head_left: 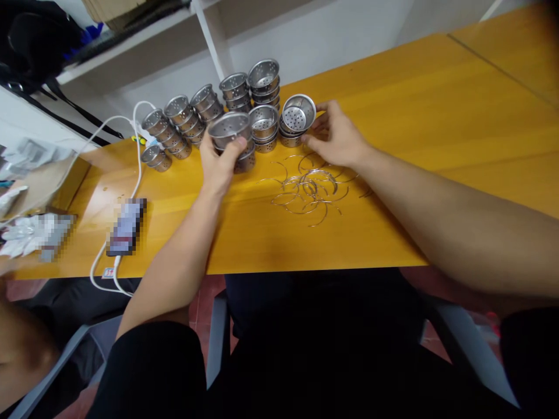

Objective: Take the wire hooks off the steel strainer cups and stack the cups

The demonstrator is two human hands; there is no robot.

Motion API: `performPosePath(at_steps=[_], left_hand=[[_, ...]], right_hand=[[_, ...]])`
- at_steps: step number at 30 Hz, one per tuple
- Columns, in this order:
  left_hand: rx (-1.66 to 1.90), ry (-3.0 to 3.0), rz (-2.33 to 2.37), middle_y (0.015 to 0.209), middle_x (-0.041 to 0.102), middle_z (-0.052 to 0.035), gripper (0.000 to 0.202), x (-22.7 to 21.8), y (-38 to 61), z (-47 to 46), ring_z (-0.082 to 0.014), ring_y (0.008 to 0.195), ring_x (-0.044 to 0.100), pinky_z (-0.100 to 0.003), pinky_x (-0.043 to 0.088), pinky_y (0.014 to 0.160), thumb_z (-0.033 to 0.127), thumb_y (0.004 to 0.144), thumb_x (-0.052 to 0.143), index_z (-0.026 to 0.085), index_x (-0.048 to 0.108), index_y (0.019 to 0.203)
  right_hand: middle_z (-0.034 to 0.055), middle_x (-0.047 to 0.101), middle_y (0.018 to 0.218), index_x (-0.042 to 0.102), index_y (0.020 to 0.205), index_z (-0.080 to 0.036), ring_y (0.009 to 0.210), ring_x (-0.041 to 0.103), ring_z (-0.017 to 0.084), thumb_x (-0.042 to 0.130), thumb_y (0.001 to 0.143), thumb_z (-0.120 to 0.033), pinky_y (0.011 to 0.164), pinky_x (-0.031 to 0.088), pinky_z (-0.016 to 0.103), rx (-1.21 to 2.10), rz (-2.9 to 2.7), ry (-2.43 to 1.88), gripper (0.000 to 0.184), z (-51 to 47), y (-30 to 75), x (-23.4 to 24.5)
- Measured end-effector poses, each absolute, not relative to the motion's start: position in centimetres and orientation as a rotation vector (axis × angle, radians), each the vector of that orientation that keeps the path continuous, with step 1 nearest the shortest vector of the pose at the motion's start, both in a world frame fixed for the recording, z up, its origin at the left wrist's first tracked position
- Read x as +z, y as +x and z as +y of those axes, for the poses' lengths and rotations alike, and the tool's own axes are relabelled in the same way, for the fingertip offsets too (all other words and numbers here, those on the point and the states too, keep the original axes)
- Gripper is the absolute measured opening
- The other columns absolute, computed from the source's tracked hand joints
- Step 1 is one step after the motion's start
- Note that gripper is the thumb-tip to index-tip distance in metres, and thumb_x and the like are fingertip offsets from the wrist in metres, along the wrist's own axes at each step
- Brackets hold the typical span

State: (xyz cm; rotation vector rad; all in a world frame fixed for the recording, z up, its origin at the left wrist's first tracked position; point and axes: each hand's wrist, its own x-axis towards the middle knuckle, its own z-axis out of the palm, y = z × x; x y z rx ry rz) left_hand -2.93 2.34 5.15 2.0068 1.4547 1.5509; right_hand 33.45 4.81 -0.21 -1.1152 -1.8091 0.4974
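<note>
My left hand (220, 166) is closed around a short stack of perforated metal cups (230, 129), thumb on the near side; this stack is a little blurred. At the right end of the rows, my right hand (334, 137) has its thumb and fingers against another small stack, whose top perforated metal cup (299, 112) leans to one side. Between the two hands stands a further stack of perforated cups (264, 122). Thin curved metal wires (310, 186) lie in a loose tangle on the table below my right hand.
Several taller cup stacks (179, 119) line the back of the wooden table (414, 116). To the left lie a phone (126, 227) with a white cable (140, 157), a cardboard box (65, 180) and plastic bags (26, 233). Another person's arm (24, 355) shows at lower left.
</note>
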Motion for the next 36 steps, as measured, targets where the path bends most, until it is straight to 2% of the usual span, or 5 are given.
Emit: performPosePath(at_steps=[4,15,22,31,36], left_hand=[[1.367,2.045,1.191,0.135,0.088,-0.0071,0.101,3.3,-2.8,1.4,-0.0468,0.147,0.089,-0.077,0.071,0.128,0.121,0.088,0.082,0.035,0.080,0.140],[1.276,2.107,1.045,0.119,0.087,-0.0074,0.098,4.1,-3.7,0.1,-0.0398,0.126,0.089,-0.072,0.072,0.122,0.117,0.083,0.092,0.032,0.079,0.129],[1.271,2.118,1.073,0.117,0.084,-0.0077,0.098,4.4,-4.2,0.7,-0.0425,0.132,0.087,-0.075,0.068,0.128,0.117,0.084,0.091,0.031,0.080,0.129],[1.347,2.105,1.008,0.118,0.090,-0.0091,0.099,3.3,-4.7,1.5,-0.0310,0.109,0.088,-0.053,0.074,0.111,0.114,0.083,0.095,0.026,0.082,0.128],[1.397,2.132,0.952,0.125,0.090,-0.0092,0.095,2.7,-5.1,2.1,-0.0332,0.121,0.090,-0.056,0.073,0.122,0.107,0.089,0.099,0.028,0.081,0.138]], right_hand=[[0.0160,0.084,0.139,0.069,0.167,-0.037,0.135,0.085,0.051,0.100,0.105,-0.082,0.127,0.071,0.086,0.489,-1.815,-1.118,0.082,4.8,33.3,-0.2],[0.0172,0.084,0.140,0.067,0.168,-0.034,0.135,0.084,0.051,0.102,0.103,-0.083,0.128,0.071,0.084,0.511,-1.804,-1.153,0.088,4.4,32.8,0.2],[0.0195,0.082,0.144,0.063,0.174,-0.032,0.140,0.082,0.052,0.099,0.106,-0.082,0.132,0.067,0.083,0.539,-1.822,-1.168,0.091,4.1,32.8,0.7],[0.0255,0.081,0.160,0.056,0.189,-0.028,0.151,0.076,0.055,0.075,0.116,-0.077,0.134,0.063,0.076,0.536,-1.916,-1.330,0.090,1.6,32.1,3.9],[0.0246,0.081,0.164,0.048,0.196,-0.028,0.154,0.074,0.054,0.064,0.123,-0.077,0.133,0.062,0.072,0.534,-1.968,-1.388,0.090,0.9,32.0,4.9]])
